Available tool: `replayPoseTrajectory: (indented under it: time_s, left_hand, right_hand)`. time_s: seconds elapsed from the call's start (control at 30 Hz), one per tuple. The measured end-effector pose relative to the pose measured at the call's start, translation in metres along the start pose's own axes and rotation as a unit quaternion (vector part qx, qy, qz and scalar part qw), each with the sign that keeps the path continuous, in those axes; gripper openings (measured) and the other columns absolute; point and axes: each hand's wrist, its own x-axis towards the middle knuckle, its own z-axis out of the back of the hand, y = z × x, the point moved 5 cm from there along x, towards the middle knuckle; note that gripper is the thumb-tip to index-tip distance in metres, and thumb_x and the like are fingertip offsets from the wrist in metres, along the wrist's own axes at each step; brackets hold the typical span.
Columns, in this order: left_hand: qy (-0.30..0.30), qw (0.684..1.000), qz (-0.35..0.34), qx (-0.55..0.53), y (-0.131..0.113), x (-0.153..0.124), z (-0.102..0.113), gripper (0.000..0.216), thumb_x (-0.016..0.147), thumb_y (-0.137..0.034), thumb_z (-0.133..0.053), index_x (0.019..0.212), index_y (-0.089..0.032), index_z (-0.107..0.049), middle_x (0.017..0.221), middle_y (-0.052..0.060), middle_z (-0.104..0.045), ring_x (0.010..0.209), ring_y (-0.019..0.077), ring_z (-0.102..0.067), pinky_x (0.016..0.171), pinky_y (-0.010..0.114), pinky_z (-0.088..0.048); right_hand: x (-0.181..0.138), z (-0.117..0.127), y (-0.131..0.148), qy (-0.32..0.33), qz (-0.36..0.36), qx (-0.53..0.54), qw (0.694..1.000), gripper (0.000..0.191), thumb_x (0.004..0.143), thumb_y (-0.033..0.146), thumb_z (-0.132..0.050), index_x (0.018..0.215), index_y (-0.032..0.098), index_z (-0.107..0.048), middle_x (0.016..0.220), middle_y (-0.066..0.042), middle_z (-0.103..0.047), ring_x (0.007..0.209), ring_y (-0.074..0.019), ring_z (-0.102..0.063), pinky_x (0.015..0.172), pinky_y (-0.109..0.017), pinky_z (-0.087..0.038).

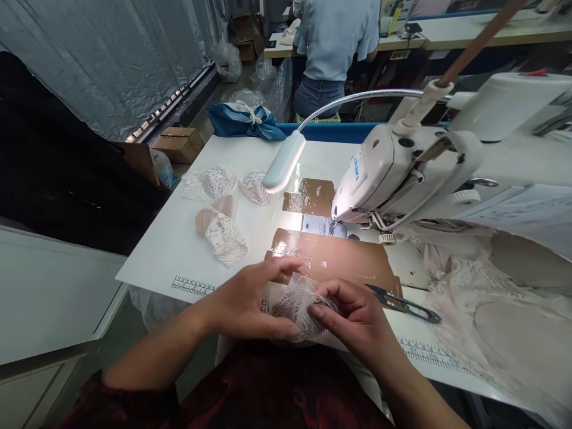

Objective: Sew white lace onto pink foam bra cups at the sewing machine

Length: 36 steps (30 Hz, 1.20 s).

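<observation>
A white lace bra cup [298,307] lies at the table's front edge between my hands. My right hand [353,316] pinches its right side between thumb and fingers. To its left, my left hand [254,298] is spread, the thumb near the lower edge of the lace and the fingers reaching over the brown plate. Small thread snips [409,307] lie just right of my right hand. More lace cups [226,238] rest on the left of the table, one with beige padding showing.
A white sewing machine [379,173] stands at the right, its needle area lit by a lamp [286,161]. Brown taped plates [330,253] surround the needle plate. Lace fabric pieces [482,310] are piled at the right. A blue bundle [245,119] lies at the back; beyond sits another person [337,42].
</observation>
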Motion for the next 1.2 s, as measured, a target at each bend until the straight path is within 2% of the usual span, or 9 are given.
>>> replayPoseTrajectory:
  time_s: [0.07,0.17,0.33,0.47,0.63,0.7,0.83,1.03,1.2]
  left_hand:
    - [0.045,0.999,0.014,-0.006,0.002,0.005,-0.013,0.061,0.075,-0.028,-0.073,0.131,-0.023,-0.048,0.12,0.006,-0.06,0.104,0.023,-0.058,0.09,0.034,-0.047]
    - [0.074,0.997,0.002,-0.027,0.005,0.007,-0.021,0.042,0.081,-0.024,-0.065,0.121,-0.018,-0.056,0.102,0.004,-0.064,0.085,0.0174,-0.06,0.076,0.026,-0.048]
    - [0.053,0.998,-0.02,-0.025,-0.001,0.011,-0.014,0.039,0.078,-0.03,-0.071,0.112,-0.016,-0.06,0.093,0.002,-0.063,0.08,0.0144,-0.058,0.072,0.023,-0.045]
    - [0.051,0.998,0.014,-0.018,-0.002,0.017,-0.014,0.026,0.081,-0.031,-0.068,0.099,-0.013,-0.062,0.082,0.001,-0.06,0.073,0.0129,-0.054,0.067,0.024,-0.042]
    - [0.049,0.995,0.053,-0.074,0.004,0.025,-0.021,0.018,0.086,-0.029,-0.061,0.087,-0.011,-0.062,0.072,0.0,-0.054,0.067,0.0109,-0.048,0.059,0.022,-0.038]
    - [0.045,0.992,0.064,-0.1,0.005,0.027,-0.024,0.016,0.086,-0.027,-0.06,0.084,-0.011,-0.062,0.07,-0.001,-0.052,0.065,0.0099,-0.046,0.057,0.021,-0.036]
    - [0.038,0.99,0.069,-0.117,0.003,0.03,-0.026,0.013,0.084,-0.022,-0.06,0.079,-0.011,-0.06,0.071,-0.001,-0.052,0.065,0.0092,-0.046,0.058,0.02,-0.036]
    - [0.072,0.982,0.073,-0.157,0.003,0.035,-0.028,0.019,0.08,-0.024,-0.066,0.077,-0.014,-0.051,0.071,-0.003,-0.046,0.063,0.0076,-0.04,0.056,0.019,-0.033]
    - [0.111,0.961,0.077,-0.24,0.002,0.043,-0.029,0.016,0.079,-0.022,-0.069,0.086,-0.012,-0.058,0.079,0.001,-0.055,0.072,0.01,-0.048,0.065,0.02,-0.039]
  right_hand:
    - [0.0,-0.001,0.002,-0.016,0.025,-0.046,0.998,0.019,0.078,0.038,-0.069,0.074,0.02,-0.064,0.064,0.001,-0.058,0.057,-0.0115,-0.05,0.051,-0.022,-0.04]
    - [-0.001,0.004,0.003,-0.046,0.049,-0.077,0.995,0.021,0.08,0.038,-0.066,0.072,0.019,-0.064,0.068,-0.002,-0.063,0.061,-0.0138,-0.055,0.054,-0.024,-0.042]
    - [-0.002,0.007,0.002,-0.081,0.067,-0.106,0.989,0.02,0.08,0.036,-0.066,0.07,0.019,-0.064,0.066,-0.003,-0.066,0.06,-0.015,-0.059,0.052,-0.024,-0.044]
    - [-0.002,0.005,0.003,-0.091,0.082,-0.131,0.984,0.02,0.08,0.035,-0.065,0.068,0.019,-0.064,0.063,-0.002,-0.066,0.055,-0.0129,-0.057,0.049,-0.023,-0.042]
    - [-0.002,0.005,0.001,-0.09,0.092,-0.149,0.981,0.02,0.081,0.034,-0.064,0.068,0.018,-0.065,0.059,0.0,-0.064,0.051,-0.0111,-0.053,0.047,-0.022,-0.039]
    - [-0.001,0.006,-0.001,-0.084,0.076,-0.136,0.984,0.02,0.081,0.035,-0.064,0.07,0.018,-0.064,0.06,0.0,-0.063,0.051,-0.0111,-0.052,0.047,-0.021,-0.039]
    - [0.003,0.007,-0.003,-0.037,0.033,-0.089,0.995,0.019,0.082,0.037,-0.064,0.087,0.019,-0.067,0.066,0.0,-0.064,0.056,-0.0114,-0.054,0.052,-0.022,-0.042]
    - [0.006,0.012,0.008,-0.019,0.045,-0.122,0.991,0.022,0.083,0.035,-0.062,0.071,0.017,-0.064,0.059,0.002,-0.055,0.054,-0.0095,-0.045,0.05,-0.021,-0.035]
    - [0.004,0.014,0.012,-0.014,0.037,-0.058,0.998,0.021,0.081,0.034,-0.063,0.069,0.017,-0.061,0.062,0.002,-0.055,0.057,-0.0094,-0.045,0.052,-0.021,-0.036]
